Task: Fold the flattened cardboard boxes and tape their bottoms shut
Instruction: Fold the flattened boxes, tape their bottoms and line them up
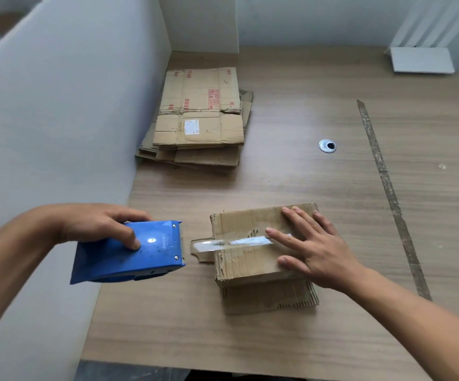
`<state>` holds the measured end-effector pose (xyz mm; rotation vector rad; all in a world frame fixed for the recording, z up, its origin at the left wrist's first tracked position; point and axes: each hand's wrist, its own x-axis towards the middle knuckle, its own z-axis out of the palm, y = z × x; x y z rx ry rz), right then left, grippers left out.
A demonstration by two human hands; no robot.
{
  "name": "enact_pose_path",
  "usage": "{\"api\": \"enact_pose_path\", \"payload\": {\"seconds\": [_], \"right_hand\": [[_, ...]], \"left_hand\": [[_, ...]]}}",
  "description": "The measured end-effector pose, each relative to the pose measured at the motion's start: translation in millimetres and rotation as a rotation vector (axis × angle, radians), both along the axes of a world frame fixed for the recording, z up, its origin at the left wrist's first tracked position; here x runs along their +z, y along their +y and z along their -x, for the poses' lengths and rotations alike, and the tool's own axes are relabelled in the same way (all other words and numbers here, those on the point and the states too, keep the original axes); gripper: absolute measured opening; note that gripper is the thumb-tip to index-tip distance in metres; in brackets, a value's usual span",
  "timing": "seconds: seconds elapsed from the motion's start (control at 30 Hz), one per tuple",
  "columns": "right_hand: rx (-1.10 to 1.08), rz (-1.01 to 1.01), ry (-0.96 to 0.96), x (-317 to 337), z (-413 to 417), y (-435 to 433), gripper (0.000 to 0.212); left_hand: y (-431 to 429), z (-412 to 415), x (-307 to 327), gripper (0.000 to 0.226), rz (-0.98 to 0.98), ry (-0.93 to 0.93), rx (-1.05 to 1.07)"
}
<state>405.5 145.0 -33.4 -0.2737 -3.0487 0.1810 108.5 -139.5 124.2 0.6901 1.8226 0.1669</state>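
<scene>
Box: my small brown folded cardboard box (261, 243) sat at lower centre of the frame on the pale wooden table (305, 119).
Handling: I judged it light, worn and easily dented, and best steadied by pressing flat on its flaps.
Tape: a clear tape strip (234, 241) ran along the seam, overhanging the box's left edge.
Left hand (99, 224): curled round the blue plastic tape dispenser (129, 254), lower left.
Right hand (313, 251): fingers straight and spread, pressing the box top and gripping nothing.
Count: one folded box, one dispenser, one stack of flattened brown cardboard boxes (201, 116) at upper centre. I couldn't count its sheets.
</scene>
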Motion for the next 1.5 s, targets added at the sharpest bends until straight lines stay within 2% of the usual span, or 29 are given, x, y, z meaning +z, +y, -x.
{"api": "enact_pose_path", "payload": {"seconds": [0.23, 0.93, 1.03, 1.1, 1.2, 1.3, 1.4, 1.5], "right_hand": [[-0.022, 0.004, 0.023, 0, 1, -2, 0.057], [-0.018, 0.025, -0.033, 3, 0, -2, 0.053], [-0.010, 0.062, -0.058, 2, 0, -1, 0.053], [-0.035, 0.166, -0.036, 3, 0, 0, 0.054], [-0.242, 0.454, 0.073, 6, 0, -3, 0.066], [-0.592, 0.555, 0.130, 14, 4, -9, 0.088], [-0.849, 0.642, -0.122, 29, 12, -15, 0.108], [-0.959, 0.663, -0.224, 38, 22, -29, 0.131]], "left_hand": [[1, 2, 5, 0.040, -0.001, 0.010, -0.039], [26, 1, -47, 0.040, 0.131, 0.145, -0.133], [32, -7, -59, 0.038, 0.119, 0.172, -0.127], [37, -15, -67, 0.036, 0.095, 0.189, -0.123], [45, -26, -74, 0.026, 0.062, 0.196, -0.132], [47, -27, -76, 0.033, 0.035, 0.189, -0.119], [50, -28, -76, 0.037, 0.007, 0.201, -0.126], [53, -36, -79, 0.032, -0.010, 0.215, -0.131]]}}
